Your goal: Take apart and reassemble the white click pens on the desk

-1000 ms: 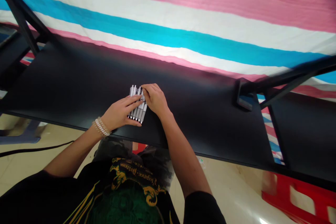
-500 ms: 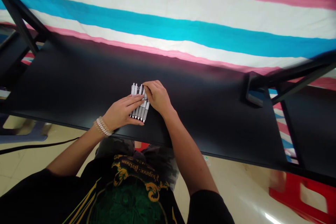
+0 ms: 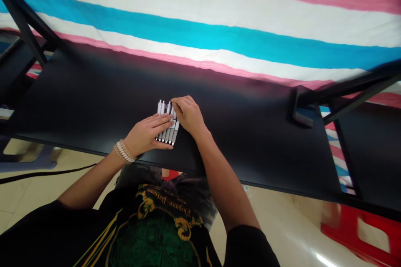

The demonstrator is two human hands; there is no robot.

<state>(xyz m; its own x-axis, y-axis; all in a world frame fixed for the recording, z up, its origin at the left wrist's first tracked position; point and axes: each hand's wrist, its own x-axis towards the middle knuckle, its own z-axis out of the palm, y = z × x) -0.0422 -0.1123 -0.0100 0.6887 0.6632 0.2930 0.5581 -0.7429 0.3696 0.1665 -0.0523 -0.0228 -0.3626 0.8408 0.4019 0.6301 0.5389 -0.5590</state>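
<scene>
Several white pens with grey grips (image 3: 167, 134) lie side by side in a row on the black table (image 3: 244, 133), clickers away from me and silver tips towards me. My left hand (image 3: 149, 132) rests across the row with its fingers stretched out, the thumb along the tip ends. The palm and fingers cover part of the left pens. Thumb and bent fingers of my right hand (image 3: 189, 116) pinch at the upper end of the rightmost pen (image 3: 176, 127), whose top is hidden by them.
Beyond the table's far edge hangs a striped pink, white and blue cloth (image 3: 200, 33). Black metal supports (image 3: 354, 87) rise at the right, with a similar frame (image 3: 31, 21) at the left. A red plastic stool (image 3: 351, 229) stands on the floor at lower right.
Both hands keep nearly the same pose on the pens. The left hand and the row appear a few pixels further right, along with a slight shift of the view.
</scene>
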